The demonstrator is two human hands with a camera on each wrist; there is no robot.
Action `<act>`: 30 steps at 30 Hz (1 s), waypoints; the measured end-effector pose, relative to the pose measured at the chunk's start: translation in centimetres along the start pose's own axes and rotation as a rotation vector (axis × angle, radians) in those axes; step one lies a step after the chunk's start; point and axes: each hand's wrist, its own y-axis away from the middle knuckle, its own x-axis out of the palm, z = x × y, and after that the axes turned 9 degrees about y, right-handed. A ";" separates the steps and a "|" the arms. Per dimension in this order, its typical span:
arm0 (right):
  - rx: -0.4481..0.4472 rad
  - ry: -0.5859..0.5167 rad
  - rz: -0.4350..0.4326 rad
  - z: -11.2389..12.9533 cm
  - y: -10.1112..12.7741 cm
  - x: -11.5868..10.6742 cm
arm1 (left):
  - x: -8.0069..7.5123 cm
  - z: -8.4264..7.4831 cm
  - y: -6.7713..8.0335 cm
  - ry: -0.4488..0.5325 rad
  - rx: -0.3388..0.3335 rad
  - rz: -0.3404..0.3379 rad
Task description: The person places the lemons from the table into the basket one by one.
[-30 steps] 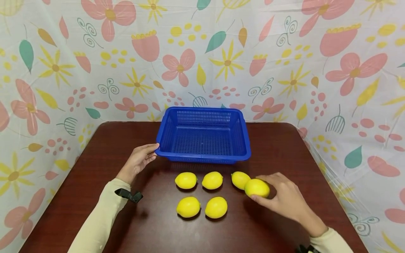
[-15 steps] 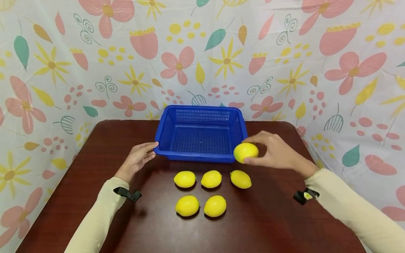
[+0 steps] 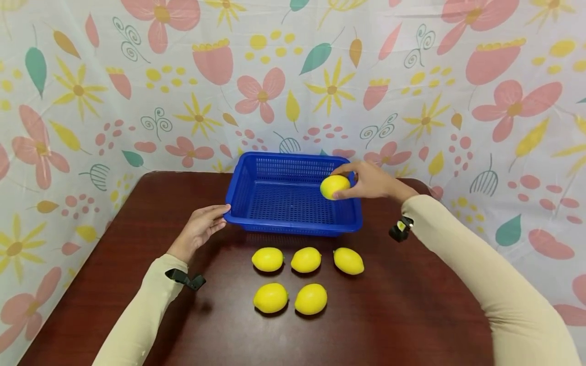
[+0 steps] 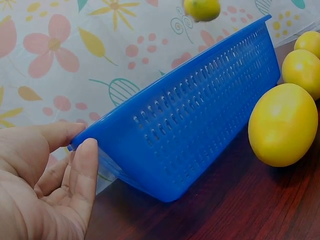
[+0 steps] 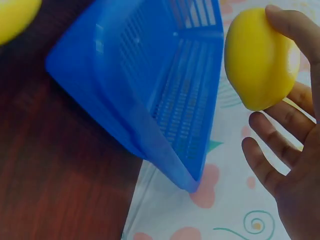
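A blue perforated basket (image 3: 293,223) stands at the table's far middle. My right hand (image 3: 353,181) pinches a yellow lemon (image 3: 334,186) in the air over the basket's right side; in the right wrist view the lemon (image 5: 259,59) sits between thumb and fingers (image 5: 274,145), above the basket (image 5: 150,85). My left hand (image 3: 214,217) rests with straight fingers against the basket's front left corner, and the left wrist view shows its fingertips (image 4: 86,150) touching the rim (image 4: 165,105). Several more lemons (image 3: 305,260) lie in two rows in front of the basket.
The dark brown table (image 3: 403,305) has rounded far corners. A flower-patterned cloth (image 3: 137,101) hangs close behind it and along both sides. The nearest lemon row (image 3: 271,298) lies toward the front middle, and one lemon (image 4: 282,125) sits close beside the basket's front wall.
My right hand has carried the lemon from the table's front right up and back to over the basket's right side. The left hand has stayed at the basket's corner.
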 end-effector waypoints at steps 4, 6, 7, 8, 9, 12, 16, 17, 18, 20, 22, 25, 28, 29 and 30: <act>-0.014 -0.002 0.028 -0.9 -2.6 0.4 | -0.2 -0.1 0.0 -0.005 0.000 0.003; -0.014 0.014 0.043 -1.3 -3.8 0.6 | -0.2 -0.2 0.0 -0.005 0.002 0.004; -0.009 0.030 0.053 -1.5 -4.4 0.8 | -0.2 -0.2 0.1 -0.004 0.004 0.005; -0.002 0.041 0.064 -1.6 -4.9 0.9 | -0.2 -0.2 0.1 -0.005 0.004 0.008; 0.010 0.051 0.074 -1.8 -5.4 1.1 | -0.2 -0.2 0.1 -0.005 0.004 0.008; 0.050 0.060 0.108 -2.2 -6.9 1.6 | -0.2 -0.1 0.1 -0.007 0.005 0.000; 0.082 0.024 0.130 -2.7 -8.2 2.3 | 0.1 0.1 -0.1 -0.017 0.008 -0.006; 0.088 0.014 0.134 -2.9 -8.4 2.5 | 0.3 0.1 -0.2 -0.021 0.009 -0.006; 0.096 0.003 0.138 -3.0 -8.6 2.7 | 0.3 0.2 -0.3 -0.025 0.011 -0.007; 0.119 0.004 0.150 -3.3 -9.0 3.2 | 0.3 0.2 -0.4 -0.029 0.011 -0.007; 0.142 0.005 0.167 -3.5 -9.4 3.8 | 0.3 0.3 -0.4 -0.031 0.007 -0.011; 0.190 0.003 0.187 -3.8 -10.0 4.7 | 0.1 0.2 -0.4 -0.035 0.000 -0.016; 0.228 0.003 0.188 -3.9 -10.3 5.6 | -0.1 0.1 -0.3 -0.036 0.002 -0.018; 0.238 0.011 0.182 -3.9 -10.4 5.9 | -0.1 0.1 -0.3 -0.035 0.004 -0.017; 0.248 0.021 0.178 -4.0 -10.5 6.2 | -0.2 0.1 -0.3 -0.035 0.007 -0.017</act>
